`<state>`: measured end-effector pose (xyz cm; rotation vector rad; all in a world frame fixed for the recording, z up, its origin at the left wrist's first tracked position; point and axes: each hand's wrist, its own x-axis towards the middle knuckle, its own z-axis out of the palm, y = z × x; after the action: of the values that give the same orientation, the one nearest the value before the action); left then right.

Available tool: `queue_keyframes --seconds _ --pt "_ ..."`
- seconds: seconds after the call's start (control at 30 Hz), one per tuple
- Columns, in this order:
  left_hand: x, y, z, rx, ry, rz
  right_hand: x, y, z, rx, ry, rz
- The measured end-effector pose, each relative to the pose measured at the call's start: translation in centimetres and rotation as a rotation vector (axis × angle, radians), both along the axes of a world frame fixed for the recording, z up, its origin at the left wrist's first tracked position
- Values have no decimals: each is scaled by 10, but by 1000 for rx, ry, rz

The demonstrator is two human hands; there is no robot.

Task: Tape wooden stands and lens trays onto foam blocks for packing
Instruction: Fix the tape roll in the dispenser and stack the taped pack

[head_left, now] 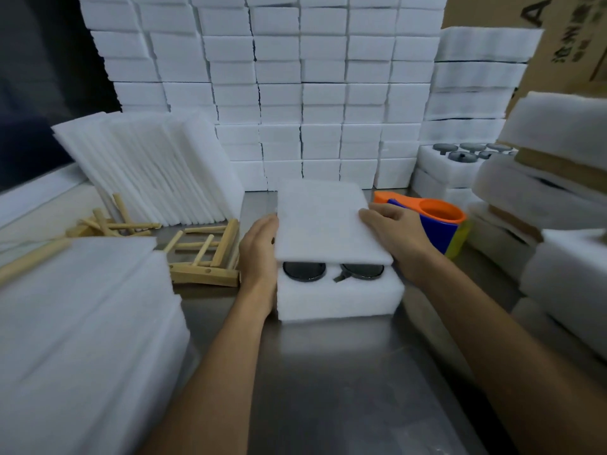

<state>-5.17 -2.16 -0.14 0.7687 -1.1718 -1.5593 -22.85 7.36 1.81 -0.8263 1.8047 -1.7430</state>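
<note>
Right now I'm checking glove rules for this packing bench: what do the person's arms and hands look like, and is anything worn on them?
Both forearms are bare as far as the frame shows, with no sleeves in view. The left hand and right hand wear no gloves, and no rings, watch or wristband show. A small dark spot sits on the left hand near the foam edge; what it is I cannot tell.

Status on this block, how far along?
Done: lenses seated in the foam block. In hand: both hands, left and right, setting the foam sheet over them; front row uncovered. Left: tape dispenser untouched, wooden stand not yet attached.
</note>
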Motion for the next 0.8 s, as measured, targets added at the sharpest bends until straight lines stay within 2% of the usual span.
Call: queue_keyframes --seconds 0.13,0.4,0.8 --pt "2 -2 0 -10 79 -107 4 1 2 12 29 16" --pt "2 -1 1 31 44 -143 3 3 7 120 77 -46" --pt "6 5 5 106 85 -79 3 0 1 106 59 188"
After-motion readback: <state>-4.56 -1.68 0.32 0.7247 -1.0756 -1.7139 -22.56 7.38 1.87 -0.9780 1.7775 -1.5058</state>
